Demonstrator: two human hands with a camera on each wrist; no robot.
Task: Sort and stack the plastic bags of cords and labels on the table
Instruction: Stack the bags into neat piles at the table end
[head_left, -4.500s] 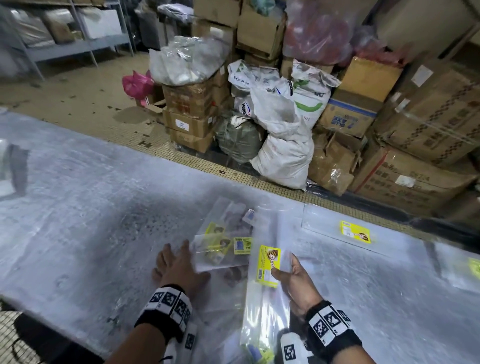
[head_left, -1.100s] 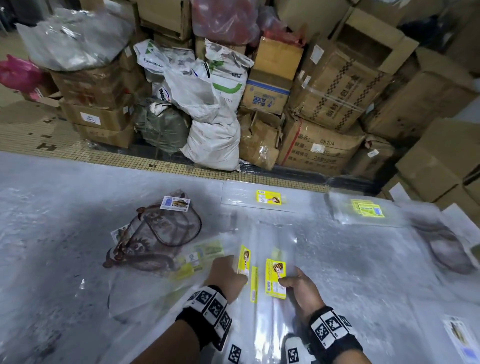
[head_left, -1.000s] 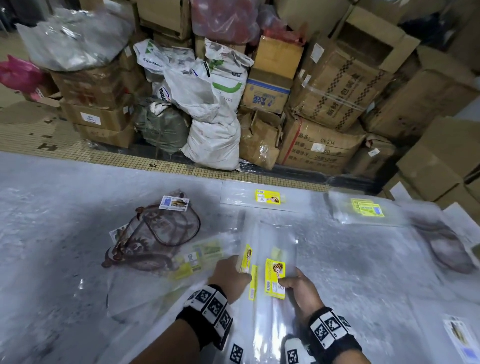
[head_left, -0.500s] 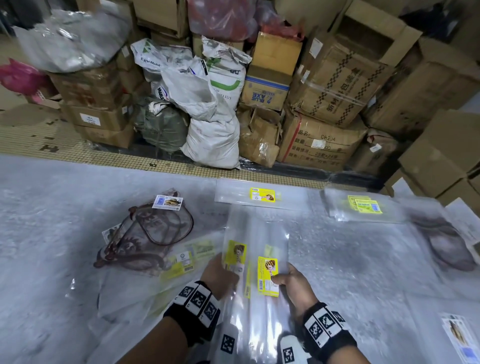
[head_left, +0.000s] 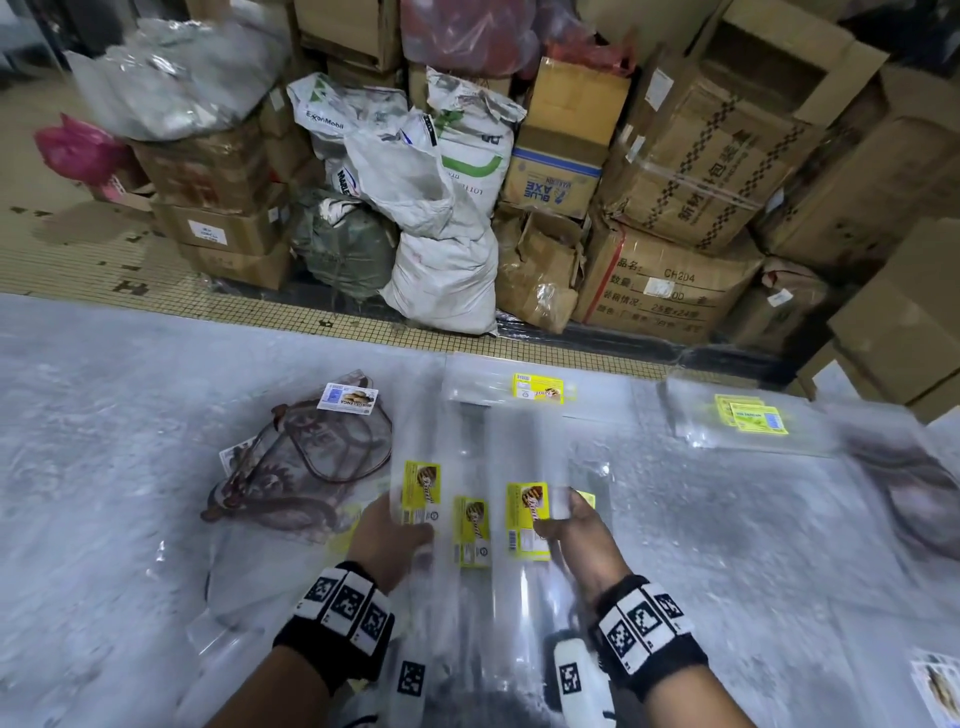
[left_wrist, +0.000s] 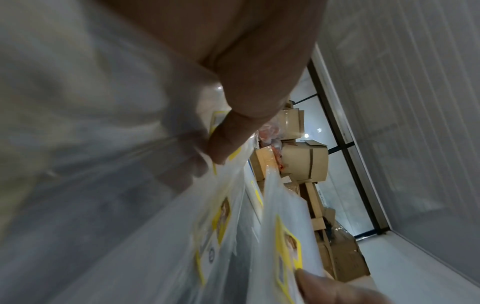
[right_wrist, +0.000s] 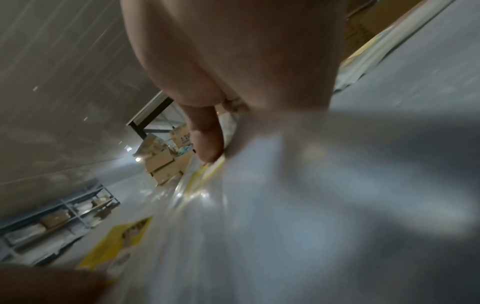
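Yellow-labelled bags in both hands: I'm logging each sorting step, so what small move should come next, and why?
Probably bring the two hands together so the clear bags overlap into one stack. The left hand pinches a bag by its yellow label, the right hand pinches another, and a third label shows between them, so the fanned bags look alike and not yet squared.

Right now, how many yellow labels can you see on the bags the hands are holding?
3: one by the left hand at, one in the middle, one under the right hand's thumb. More may be hidden.

Cardboard boxes (head_left: 670, 291), white sacks (head_left: 441, 260) (stacked together), pink bag (head_left: 78, 150), tiled floor (head_left: 78, 260)
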